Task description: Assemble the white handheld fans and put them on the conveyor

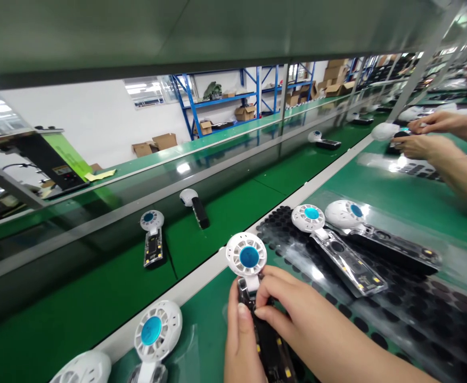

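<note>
A handheld fan with a white round head and a blue centre stands head-up in front of me. Its dark handle shows a circuit board and small yellow squares. My left hand wraps the handle from the left, thumb along its front. At the top of the handle, just below the white neck, my right hand has its thumb and finger closed together against the front. Whatever may be between those fingertips is hidden. To the right, two more fans lie on plastic sheets of black round dots.
Further fans lie at the lower left. A green conveyor belt runs beyond a pale rail, carrying several fans. At the right, a co-worker's hands hold another fan. A grey panel hangs overhead.
</note>
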